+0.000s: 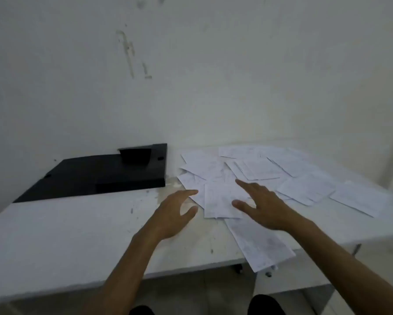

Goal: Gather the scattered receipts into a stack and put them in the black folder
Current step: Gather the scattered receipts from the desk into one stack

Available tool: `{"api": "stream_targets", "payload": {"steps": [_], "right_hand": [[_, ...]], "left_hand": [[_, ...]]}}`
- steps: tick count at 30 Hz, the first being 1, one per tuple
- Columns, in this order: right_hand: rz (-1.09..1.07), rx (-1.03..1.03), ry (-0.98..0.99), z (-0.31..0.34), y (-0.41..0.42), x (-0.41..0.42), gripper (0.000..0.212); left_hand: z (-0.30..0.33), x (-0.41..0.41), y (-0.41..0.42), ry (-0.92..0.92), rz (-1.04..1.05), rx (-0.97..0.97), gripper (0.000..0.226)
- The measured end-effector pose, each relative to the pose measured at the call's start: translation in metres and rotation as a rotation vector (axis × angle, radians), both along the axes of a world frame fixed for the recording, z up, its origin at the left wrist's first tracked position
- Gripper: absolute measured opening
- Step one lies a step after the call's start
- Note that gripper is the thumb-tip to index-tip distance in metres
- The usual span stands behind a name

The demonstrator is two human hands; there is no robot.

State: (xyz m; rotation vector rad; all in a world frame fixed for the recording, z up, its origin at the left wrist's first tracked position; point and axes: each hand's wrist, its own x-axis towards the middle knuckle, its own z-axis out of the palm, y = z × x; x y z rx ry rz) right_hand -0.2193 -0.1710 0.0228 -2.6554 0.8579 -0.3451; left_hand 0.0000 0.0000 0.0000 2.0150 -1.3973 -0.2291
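Hands, left [175, 212] and right [262, 206], spread open and empty over thin, slippery receipts [222, 201] near table's [54, 235] front edge; probably best pinched by edges.

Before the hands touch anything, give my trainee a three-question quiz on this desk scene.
1. True or false: the black folder lies to the left of the scattered receipts.
2. Which sheet hangs over the table's near edge? A) the long receipt below the right hand B) one beside the folder C) none
3. Fill in: both the left hand and the right hand have their fingers ____ and hold nothing.

Key: 1 true; 2 A; 3 open.
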Motion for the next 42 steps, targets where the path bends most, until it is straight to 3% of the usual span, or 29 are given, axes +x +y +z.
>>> {"api": "stream_targets", "payload": {"steps": [4,8,15,21,23,27,31,39,42], "right_hand": [[-0.026,-0.008,0.124,-0.037,0.018,-0.025,0.111],[-0.072,-0.058,0.14,-0.053,0.017,-0.033,0.128],[-0.15,-0.128,0.091,-0.059,0.009,-0.032,0.107],[-0.187,-0.023,0.094,-0.051,-0.012,-0.03,0.11],[-0.195,-0.001,0.057,-0.051,-0.015,-0.029,0.101],[-0.213,0.023,-0.048,-0.057,-0.02,-0.027,0.074],[-0.215,0.069,-0.139,-0.06,-0.023,-0.029,0.062],[-0.275,0.332,-0.56,-0.048,-0.039,-0.025,0.069],[-0.319,0.437,-0.633,-0.042,-0.044,-0.009,0.066]], "left_hand": [[-0.032,-0.012,0.008,-0.076,0.061,0.205,0.062],[-0.041,-0.016,0.008,-0.191,0.083,0.227,0.065],[-0.045,-0.011,-0.002,-0.163,0.094,0.231,0.068],[-0.038,-0.012,-0.047,-0.13,0.096,0.185,0.074],[-0.039,-0.013,-0.061,-0.163,0.13,0.22,0.079],[-0.042,-0.013,-0.071,-0.259,0.17,0.324,0.085],[-0.042,-0.011,-0.072,-0.274,0.172,0.328,0.08],[-0.044,-0.012,-0.073,-0.282,0.186,0.326,0.078],[-0.044,-0.012,-0.073,-0.28,0.187,0.323,0.079]]}}
